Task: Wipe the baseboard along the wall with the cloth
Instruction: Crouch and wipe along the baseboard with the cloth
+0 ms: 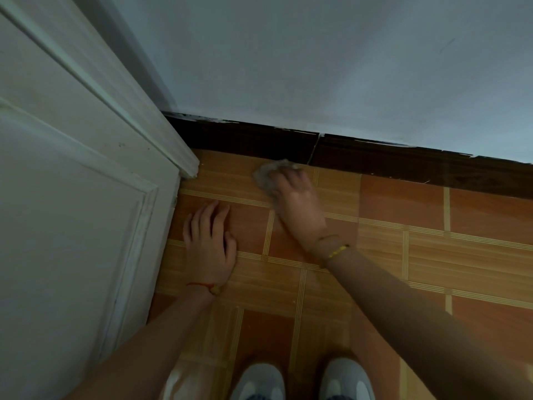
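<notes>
A dark brown wooden baseboard [360,155] runs from the middle left of the frame down toward the right edge, along the foot of a pale blue-grey painted wall [317,67] that fills the upper part of the frame. A vertical seam splits the baseboard near the centre, and flecks of pale paint mark its top edge.

Just left of that seam, the right hand [297,197] reaches in from the lower right and holds a small crumpled greyish cloth [269,174] where the baseboard meets the floor. The cloth sits under the fingertips, its upper edge touching the bottom of the baseboard; the fingers [288,176] are bent down over it, but motion blur hides how tightly they clasp it. A thin yellow bracelet [336,249] circles that wrist.

The left hand [209,241] lies flat in the centre left of the frame on the orange and tan wood-patterned tile floor [432,241], fingers straight and slightly spread, holding nothing. A red string bracelet [202,285] is on its wrist.

A white panelled door [72,197] with moulded trim takes up the left side of the frame, its lower corner just beside the start of the baseboard. At the bottom edge, the toes of two light grey shoes [302,379] point toward the wall.
</notes>
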A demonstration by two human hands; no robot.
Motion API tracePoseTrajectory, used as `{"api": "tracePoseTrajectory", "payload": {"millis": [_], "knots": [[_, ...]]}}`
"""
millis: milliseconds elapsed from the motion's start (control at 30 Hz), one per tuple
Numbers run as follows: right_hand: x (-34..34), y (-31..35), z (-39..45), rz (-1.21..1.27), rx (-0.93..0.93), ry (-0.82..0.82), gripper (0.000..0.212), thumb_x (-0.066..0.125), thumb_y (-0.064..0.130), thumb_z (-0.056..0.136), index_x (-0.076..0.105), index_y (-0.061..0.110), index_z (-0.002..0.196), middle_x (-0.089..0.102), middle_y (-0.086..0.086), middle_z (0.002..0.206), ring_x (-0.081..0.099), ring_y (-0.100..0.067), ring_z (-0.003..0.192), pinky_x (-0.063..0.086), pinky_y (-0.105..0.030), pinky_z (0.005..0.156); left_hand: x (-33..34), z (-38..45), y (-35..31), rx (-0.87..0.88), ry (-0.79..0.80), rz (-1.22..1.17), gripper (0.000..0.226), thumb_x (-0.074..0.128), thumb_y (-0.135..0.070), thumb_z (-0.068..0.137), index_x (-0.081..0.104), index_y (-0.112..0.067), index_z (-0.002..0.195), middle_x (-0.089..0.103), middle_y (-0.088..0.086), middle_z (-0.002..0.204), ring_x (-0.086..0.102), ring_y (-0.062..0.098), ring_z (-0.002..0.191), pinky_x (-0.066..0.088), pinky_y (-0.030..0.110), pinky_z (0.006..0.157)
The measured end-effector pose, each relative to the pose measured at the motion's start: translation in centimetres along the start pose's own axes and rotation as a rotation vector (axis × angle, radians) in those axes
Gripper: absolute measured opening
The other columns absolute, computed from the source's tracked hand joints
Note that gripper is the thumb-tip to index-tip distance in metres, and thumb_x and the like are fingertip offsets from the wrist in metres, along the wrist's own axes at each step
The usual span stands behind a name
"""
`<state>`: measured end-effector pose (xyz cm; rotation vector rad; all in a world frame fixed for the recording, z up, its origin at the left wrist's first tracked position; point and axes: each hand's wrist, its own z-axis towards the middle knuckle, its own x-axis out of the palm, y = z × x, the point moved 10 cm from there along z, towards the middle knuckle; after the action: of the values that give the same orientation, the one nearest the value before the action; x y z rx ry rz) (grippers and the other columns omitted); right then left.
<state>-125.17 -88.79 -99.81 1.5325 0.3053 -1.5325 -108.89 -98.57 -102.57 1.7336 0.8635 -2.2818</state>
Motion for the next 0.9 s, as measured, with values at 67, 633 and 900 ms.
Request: {"api": "tracePoseTrajectory", "payload": {"millis": [67,633,900], "knots": [[2.0,2.6,1.9,0.032,-0.057,0.041,0.04,0.068,0.005,0.08,0.06,0.008,0.119,0.06,-0.013,0.117,0.051,-0.029,0.107,0.045,-0.034,0.093,0.0,-0.1,0.1,-0.002,-0.012,-0.003,0.051,0.042,-0.019,0.091,0.055,-0.009,0.139,0.05,0.015,0.146,0.043,0.033,0.137,0.025,0.058,0.119],[-7.0,-10.4,-6.5,-0.047,0.398,-0.194,0.034,0.057,0.006,0.091,0.057,0.008,0.125,0.055,-0.018,0.12,0.045,-0.033,0.101,0.041,-0.039,0.089,0.2,-0.2,0.0,-0.003,0.025,-0.019,0.051,0.039,-0.021,0.094,0.052,-0.01,0.141,0.048,0.014,0.148,0.042,0.032,0.138,0.022,0.058,0.12],[-2.9,-2.8,-1.0,-0.003,0.086,-0.039,0.038,0.064,0.001,0.083,0.058,0.004,0.12,0.058,-0.019,0.114,0.05,-0.034,0.104,0.042,-0.038,0.094,0.0,-0.1,-0.1,-0.009,0.01,-0.004,0.051,0.039,-0.021,0.093,0.053,-0.009,0.141,0.05,0.015,0.146,0.043,0.033,0.136,0.023,0.058,0.12]]}}
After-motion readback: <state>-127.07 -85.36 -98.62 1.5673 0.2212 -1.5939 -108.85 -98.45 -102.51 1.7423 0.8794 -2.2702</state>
